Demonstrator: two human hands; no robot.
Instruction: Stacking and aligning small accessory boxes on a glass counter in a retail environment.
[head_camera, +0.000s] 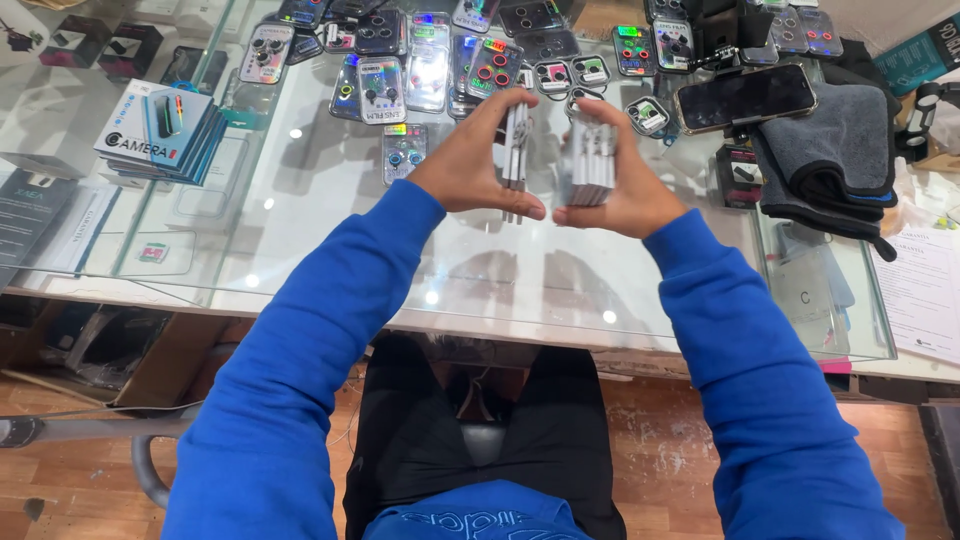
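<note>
Here the left hand (470, 165) pinches a thin stack of white flat packs (515, 150) on edge between thumb and fingers, held above the glass counter (330, 230). The right hand (625, 185) clamps a thicker stack of the same packs (590, 160), thumb underneath and fingers wrapped over the top. The two stacks stand upright, just beside each other with a narrow gap between, and the thumbs nearly touch below them. Judged step: sorting or squaring a split bundle of packs, mid-way; closing the gap would need both stacks kept level and edges aligned, or the thin one may fan out. Beyond the fingertips lie many small lens-protector cases (430, 70), clear-fronted, each showing coloured rings inside; whether any are empty cannot be told. Right of the right hand a dark phone (745, 97) rests on a stand, next to a folded grey cloth (840, 150). Far left of the left hand sits a pile of blue-and-white boxes (160, 130); contents not visible.
</note>
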